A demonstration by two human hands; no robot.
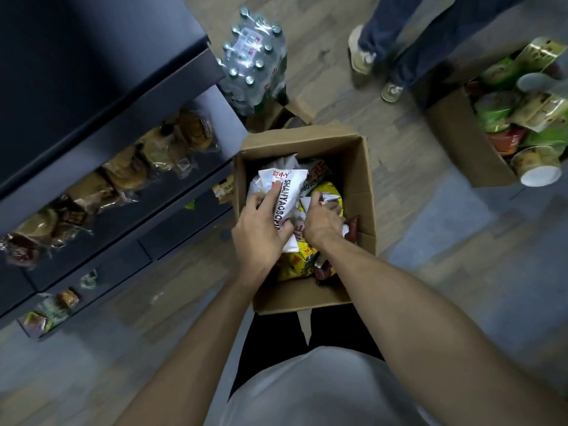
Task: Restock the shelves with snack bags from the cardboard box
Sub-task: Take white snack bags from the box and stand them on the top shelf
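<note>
**Both hands down in the snack box**

Looking straight down here. The open cardboard box [359,186] sits on the wood-look floor [408,149] right in front of the person's legs, just beside the dark shelves [101,124] on the left. It's stuffed with snack bags: white ones on top, yellow bags [299,261] underneath, and some dark reddish-brown packets [353,227] along the right side.

The left hand [259,233] has its fingers [275,192] wrapped around a white snack bag [287,192] with red and black print, thumb on the near edge, bag lying on top of the pile inside the box. The right hand [322,221] is clenched on another white packet [309,202] next to it, fingers curled in over the yellow stuff.

The shelves already carry a row of clear-wrapped pastries [129,170], with a few more small packs on the lower tier.

Other stuff around: a shrink-wrapped pack of water bottles [253,56] behind the box, a 2nd carton [461,142] full of instant noodle cups [538,167] off to the right, and somebody else's jeans and sneakers [362,55] up top.
</note>
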